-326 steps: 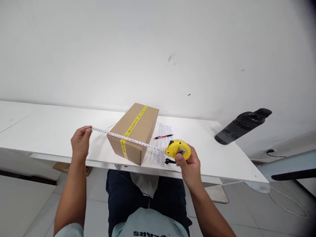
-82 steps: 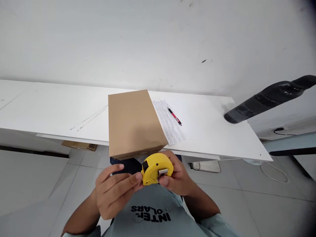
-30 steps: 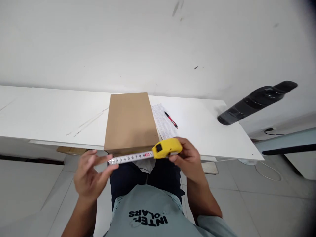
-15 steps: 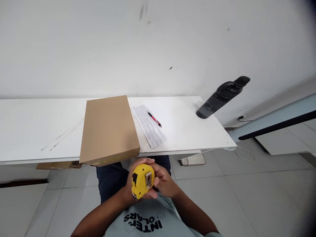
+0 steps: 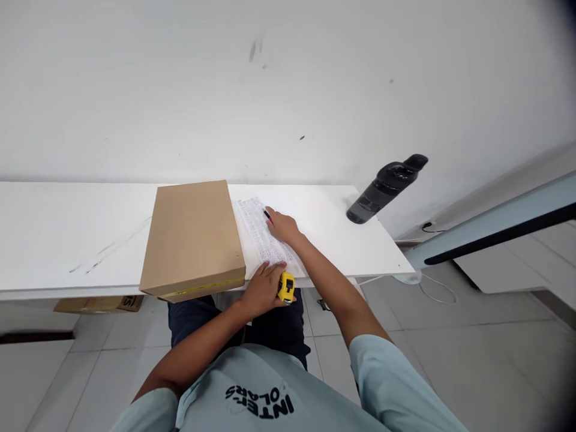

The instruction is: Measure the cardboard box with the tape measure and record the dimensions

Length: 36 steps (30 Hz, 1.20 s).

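White table, left hand clasping small yellow tape measure, right hand over pen, fingers' grip unclear.

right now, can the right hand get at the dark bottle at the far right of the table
Probably yes. The right hand lies on the printed sheet at the red pen, and only white table shows between it and the bottle. It would need a stretch to the right.

The bench carries a cardboard box left of the right hand, a printed sheet under it, a pen at its fingertips, and a bottle farther right.
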### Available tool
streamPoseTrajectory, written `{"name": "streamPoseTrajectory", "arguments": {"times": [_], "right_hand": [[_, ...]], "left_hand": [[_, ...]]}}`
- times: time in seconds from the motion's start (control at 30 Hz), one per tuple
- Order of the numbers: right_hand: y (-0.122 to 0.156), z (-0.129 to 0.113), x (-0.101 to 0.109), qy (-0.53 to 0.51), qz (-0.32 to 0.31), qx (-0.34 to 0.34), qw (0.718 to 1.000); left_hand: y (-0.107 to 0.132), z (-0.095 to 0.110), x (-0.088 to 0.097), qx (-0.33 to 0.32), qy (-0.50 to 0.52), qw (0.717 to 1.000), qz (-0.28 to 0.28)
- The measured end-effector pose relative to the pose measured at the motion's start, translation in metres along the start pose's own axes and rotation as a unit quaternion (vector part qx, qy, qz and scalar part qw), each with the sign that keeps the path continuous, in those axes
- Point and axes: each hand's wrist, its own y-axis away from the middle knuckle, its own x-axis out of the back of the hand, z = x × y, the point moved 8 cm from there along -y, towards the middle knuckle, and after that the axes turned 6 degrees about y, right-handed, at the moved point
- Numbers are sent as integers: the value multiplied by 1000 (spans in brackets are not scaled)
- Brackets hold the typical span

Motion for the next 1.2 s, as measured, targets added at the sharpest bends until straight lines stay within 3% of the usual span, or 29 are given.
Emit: {"name": "streamPoseTrajectory", "arguments": {"times": [0.2,0.33,0.4,0.53,0.73,0.9,1.2], "right_hand": [[15,5,-3,-114,-73,59,989],[36,23,6,-317,5,64,946],[49,31,1,-365,41,54,928],[63,34,-17,-375,34,41,926],[60,26,-24,-384,-13,39,922],[58,35,-24,-351,31,18,936],[56,37,-29,-264,74,48,960]], "left_hand": [[53,-22,21,31,2,999,15],[75,-33,32,51,1,998,39],[79,-35,32,54,-2,997,55],[79,-39,27,56,-13,994,94],[78,-45,22,52,-33,988,142],[78,-43,24,41,-42,985,164],[78,-39,26,19,-48,981,188]]}}
